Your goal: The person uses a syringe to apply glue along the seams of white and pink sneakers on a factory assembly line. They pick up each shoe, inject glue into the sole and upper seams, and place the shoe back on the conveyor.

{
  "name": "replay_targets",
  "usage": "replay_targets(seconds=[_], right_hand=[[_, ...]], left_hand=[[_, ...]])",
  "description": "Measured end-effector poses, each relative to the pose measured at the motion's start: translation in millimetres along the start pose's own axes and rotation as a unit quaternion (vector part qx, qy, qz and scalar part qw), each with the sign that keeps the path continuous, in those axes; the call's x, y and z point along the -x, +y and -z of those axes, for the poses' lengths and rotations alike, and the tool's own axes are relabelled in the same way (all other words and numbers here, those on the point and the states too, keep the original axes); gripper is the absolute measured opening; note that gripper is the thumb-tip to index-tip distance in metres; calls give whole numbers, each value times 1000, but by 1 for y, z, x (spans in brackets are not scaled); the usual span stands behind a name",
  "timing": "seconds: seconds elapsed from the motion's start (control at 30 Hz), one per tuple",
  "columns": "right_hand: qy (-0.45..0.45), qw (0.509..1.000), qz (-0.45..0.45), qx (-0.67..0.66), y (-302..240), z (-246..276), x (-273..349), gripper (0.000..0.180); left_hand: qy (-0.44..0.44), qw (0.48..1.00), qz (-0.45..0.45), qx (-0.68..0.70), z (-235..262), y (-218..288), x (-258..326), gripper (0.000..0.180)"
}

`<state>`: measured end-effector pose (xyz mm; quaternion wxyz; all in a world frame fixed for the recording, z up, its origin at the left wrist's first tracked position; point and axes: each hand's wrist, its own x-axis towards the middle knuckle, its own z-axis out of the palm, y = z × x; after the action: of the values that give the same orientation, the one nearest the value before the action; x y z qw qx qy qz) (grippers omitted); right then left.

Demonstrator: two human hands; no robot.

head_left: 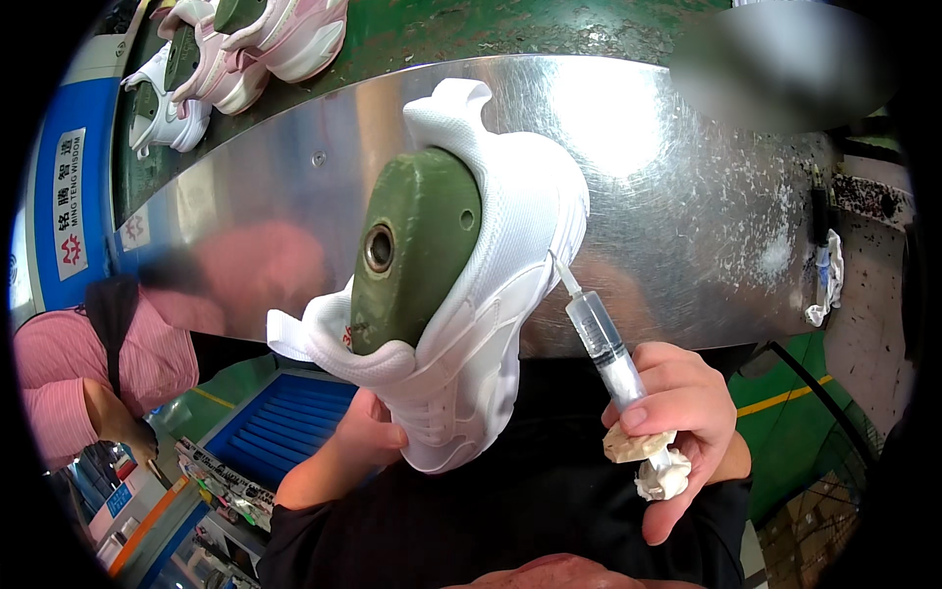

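Note:
A white sneaker [510,226] with a green shoe last [412,255] inside it is held up over the metal table, toe toward me and heel away. My left hand [358,437] grips it near the toe; the fingers beneath the shoe are hidden. Between the fingers of my right hand [682,412] is a clear syringe [601,339], its barrel partly filled with something whitish. The syringe tip meets, or nearly meets, the seam between the upper and the sole on the shoe's right side. Whitish wrapping [643,444] covers the syringe's flange and plunger end.
The shiny metal table [265,187] has scratches and white residue at its right. Several lasted shoes [294,39] stand on the green surface at the far left. Another person in a pink sleeve [147,353] is at left. A dark-tipped tool [820,221] and a white cloth [832,275] are at right.

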<state>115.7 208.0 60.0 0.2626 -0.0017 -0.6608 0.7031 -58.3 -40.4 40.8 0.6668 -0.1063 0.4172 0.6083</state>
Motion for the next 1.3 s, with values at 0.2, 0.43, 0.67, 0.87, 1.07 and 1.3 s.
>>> replay_targets(seconds=[0.2,0.43,0.67,0.87,1.07,1.3], right_hand=[[-14,1000,-6,16,-5,-2,-2,66],[-2,999,-1,35,-8,-6,-1,63],[93,989,81,80,-24,19,18,69],[245,962,-61,100,-34,47,66,91],[261,952,-132,88,-35,51,80,85],[151,937,-105,298,-57,80,98,23]], left_hand=[[-8,1000,5,1,-2,1,-3,96],[-13,1000,5,3,-7,1,-3,96],[41,998,-6,-45,-9,1,6,97],[-35,991,-73,-103,-32,28,-16,89],[-112,958,-153,-216,-127,91,-130,62],[-172,944,-135,-246,-200,79,-206,48]])
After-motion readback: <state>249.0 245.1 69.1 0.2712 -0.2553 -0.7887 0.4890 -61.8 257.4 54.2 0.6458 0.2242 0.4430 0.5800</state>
